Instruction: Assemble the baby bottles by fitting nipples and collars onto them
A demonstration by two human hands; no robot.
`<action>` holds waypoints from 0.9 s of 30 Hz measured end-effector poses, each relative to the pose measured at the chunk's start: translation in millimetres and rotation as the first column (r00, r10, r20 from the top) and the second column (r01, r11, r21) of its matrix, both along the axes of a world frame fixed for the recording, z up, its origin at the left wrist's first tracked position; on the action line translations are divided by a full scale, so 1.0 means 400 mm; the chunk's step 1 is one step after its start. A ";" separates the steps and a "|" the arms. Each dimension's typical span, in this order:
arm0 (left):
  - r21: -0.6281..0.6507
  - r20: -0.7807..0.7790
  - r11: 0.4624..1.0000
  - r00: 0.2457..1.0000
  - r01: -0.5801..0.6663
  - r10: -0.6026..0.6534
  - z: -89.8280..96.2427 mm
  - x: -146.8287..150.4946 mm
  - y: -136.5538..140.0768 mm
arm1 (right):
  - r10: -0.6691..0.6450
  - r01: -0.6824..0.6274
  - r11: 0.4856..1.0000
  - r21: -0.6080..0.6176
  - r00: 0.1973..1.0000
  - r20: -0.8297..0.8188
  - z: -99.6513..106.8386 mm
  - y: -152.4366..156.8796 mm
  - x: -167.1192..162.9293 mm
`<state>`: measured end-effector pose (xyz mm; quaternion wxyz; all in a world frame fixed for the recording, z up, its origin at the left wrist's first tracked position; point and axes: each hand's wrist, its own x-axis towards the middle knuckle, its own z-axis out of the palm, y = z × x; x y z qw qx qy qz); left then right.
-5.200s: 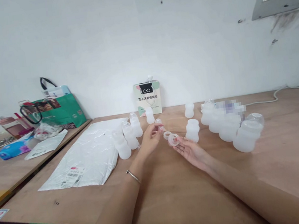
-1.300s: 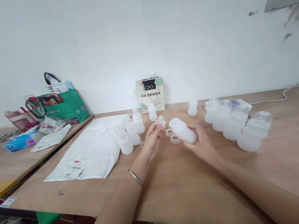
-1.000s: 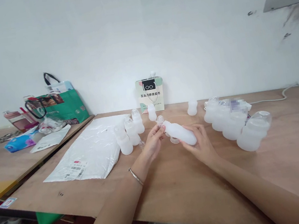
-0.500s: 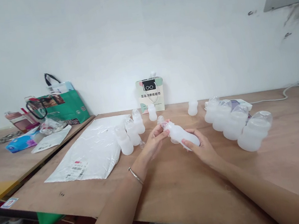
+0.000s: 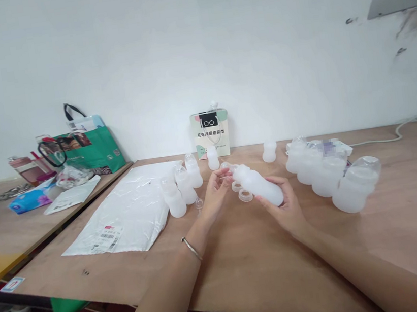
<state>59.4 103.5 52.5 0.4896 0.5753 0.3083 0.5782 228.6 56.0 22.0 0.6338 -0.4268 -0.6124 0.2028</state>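
Observation:
My right hand is wrapped round the base of a frosted white baby bottle, tilted with its neck up and to the left. At the neck, the fingertips of my left hand are pinched on what looks like a clear bottle nipple, partly hidden by the fingers. Below the held bottle lie clear screw rings, the nearer ring in plain view. A loose clear nipple stands left of my left hand.
Several bottles with clear caps stand on the right, the nearest bottle largest. More bottles stand beside a white mailing bag. At the wall are a paper bag and single bottles. A green bag sits on the left table.
The held bottle has shifted slightly right and down with my right hand, and the rings beneath show more. My left hand has moved slightly left, its fingertips still at the neck.

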 end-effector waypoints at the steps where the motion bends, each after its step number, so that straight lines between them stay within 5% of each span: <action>1: 0.018 -0.011 1.000 1.000 0.021 -0.020 0.003 0.002 -0.004 | 0.035 -0.035 0.999 -0.025 0.999 -0.005 -0.001 -0.001 0.000; 5: 0.009 -0.031 1.000 1.000 0.002 -0.001 0.010 -0.001 -0.008 | 0.140 -0.156 0.980 -0.124 0.982 -0.128 -0.002 -0.002 0.006; 9: 0.017 -0.040 0.999 0.999 0.037 -0.037 0.013 -0.004 -0.015 | -0.007 0.007 0.999 0.036 1.000 -0.005 -0.005 -0.002 0.006; 12: 0.007 -0.067 0.998 0.996 0.056 -0.055 0.017 0.003 -0.029 | 0.013 -0.029 0.991 0.132 0.993 0.119 -0.008 -0.003 0.001; 15: -0.008 -0.117 0.996 0.989 0.091 -0.091 0.022 0.007 -0.039 | 0.127 -0.126 0.992 -0.032 0.992 0.028 -0.003 -0.001 0.006; 19: 0.035 -0.185 0.990 0.975 0.135 -0.126 0.023 0.003 -0.039 | 0.375 -0.388 0.846 -0.366 0.921 -0.110 0.009 0.006 0.018; 23: 0.131 -0.292 0.991 0.955 -0.018 0.056 0.013 0.001 -0.037 | 0.153 -0.109 0.966 -0.236 0.972 0.180 0.020 0.001 0.016; 25: 0.159 -0.361 0.987 0.929 -0.032 0.088 0.009 0.001 -0.041 | 0.151 -0.073 0.966 -0.248 0.938 0.311 0.029 -0.007 0.014; 27: 0.170 -0.404 0.985 0.914 0.023 0.048 0.008 0.003 -0.049 | 0.289 -0.159 0.917 -0.366 0.897 0.333 0.042 -0.015 0.019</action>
